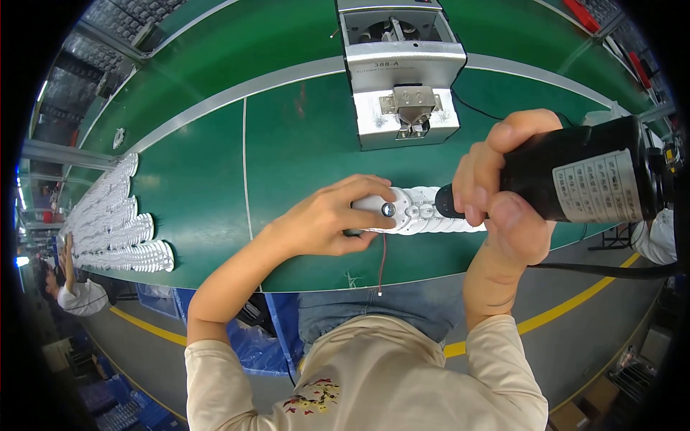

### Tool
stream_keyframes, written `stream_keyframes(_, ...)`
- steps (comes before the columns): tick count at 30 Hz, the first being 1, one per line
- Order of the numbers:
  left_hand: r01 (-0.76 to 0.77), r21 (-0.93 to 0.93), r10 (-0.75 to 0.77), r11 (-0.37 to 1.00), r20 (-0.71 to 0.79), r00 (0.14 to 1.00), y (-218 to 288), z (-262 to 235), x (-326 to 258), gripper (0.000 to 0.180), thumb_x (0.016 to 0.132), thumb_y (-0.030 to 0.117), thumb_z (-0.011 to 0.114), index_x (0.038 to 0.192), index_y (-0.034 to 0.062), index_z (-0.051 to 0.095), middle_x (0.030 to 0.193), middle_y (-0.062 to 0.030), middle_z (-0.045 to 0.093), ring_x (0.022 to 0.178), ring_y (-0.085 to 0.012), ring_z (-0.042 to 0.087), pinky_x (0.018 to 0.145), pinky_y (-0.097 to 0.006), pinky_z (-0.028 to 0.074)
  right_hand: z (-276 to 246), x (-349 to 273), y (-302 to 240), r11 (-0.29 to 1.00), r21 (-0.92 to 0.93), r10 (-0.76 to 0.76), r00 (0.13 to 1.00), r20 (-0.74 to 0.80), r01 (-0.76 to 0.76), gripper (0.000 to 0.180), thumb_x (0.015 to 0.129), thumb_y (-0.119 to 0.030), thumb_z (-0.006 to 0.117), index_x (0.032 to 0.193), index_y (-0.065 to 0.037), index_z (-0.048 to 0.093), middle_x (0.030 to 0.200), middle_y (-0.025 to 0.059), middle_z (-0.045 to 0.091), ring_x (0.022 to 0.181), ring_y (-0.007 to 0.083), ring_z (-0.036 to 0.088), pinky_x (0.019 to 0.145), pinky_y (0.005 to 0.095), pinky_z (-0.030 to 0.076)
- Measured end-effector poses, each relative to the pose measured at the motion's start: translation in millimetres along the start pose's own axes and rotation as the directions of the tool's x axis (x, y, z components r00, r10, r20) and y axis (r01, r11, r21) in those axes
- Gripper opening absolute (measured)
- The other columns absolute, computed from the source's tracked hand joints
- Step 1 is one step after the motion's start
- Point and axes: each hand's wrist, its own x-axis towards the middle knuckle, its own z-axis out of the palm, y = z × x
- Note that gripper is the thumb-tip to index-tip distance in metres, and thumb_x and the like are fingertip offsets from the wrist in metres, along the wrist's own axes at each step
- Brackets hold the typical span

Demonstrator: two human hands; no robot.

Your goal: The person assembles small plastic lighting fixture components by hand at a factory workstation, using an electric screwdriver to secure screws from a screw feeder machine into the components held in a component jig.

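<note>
A row of overlapping white round plastic parts (413,223) lies on the green table near its front edge. My left hand (323,219) is closed round the left end of this row, fingers on the far side and thumb on the near side. A small shiny round piece (389,209) shows between those fingers. A thin red cable (382,262) with a small white plug runs from the row toward me. My right hand (507,190) grips a black electric screwdriver (535,165) lying nearly level. Its tip end is over the row's right part; the bit itself is hidden.
A grey metal screw feeder (402,72) stands beyond the row. Several long stacks of white round parts (118,215) lie at the table's left. A black cord (604,271) hangs at the right. Another person (83,294) is at the far left; blue bins (262,345) stand below the table.
</note>
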Motion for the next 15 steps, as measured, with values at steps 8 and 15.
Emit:
stream_keyframes(8,-0.001,-0.013,0.0,1.0,-0.059,0.998,-2.1,13.5,-1.4,0.024,0.063,0.006,0.074,0.086,0.0095,0.067,0.11,-0.0085,0.055,0.106,-0.029,0.056,0.086,-0.039,0.048,1.9,1.8,4.2,1.0,-0.004,-0.001,1.0,-0.007,0.001,0.046,0.074,-0.018,0.064,0.11,0.0,0.041,0.063,0.0036,0.047,0.044,0.0105,0.044,0.045,0.0256,0.041)
stream_keyframes(15,-0.003,0.051,0.007,0.999,-0.065,0.998,-0.4,22.1,-4.1,0.025,0.064,0.007,0.074,0.087,0.0102,0.065,0.105,-0.0071,0.053,0.099,-0.0279,0.054,0.081,-0.039,0.045,13.6,47.4,5.2,0.986,-0.046,-0.162,0.982,-0.102,0.158,0.04,0.08,-0.015,0.053,0.116,0.002,0.044,0.068,0.0059,0.045,0.048,0.0133,0.045,0.049,0.03,0.042)
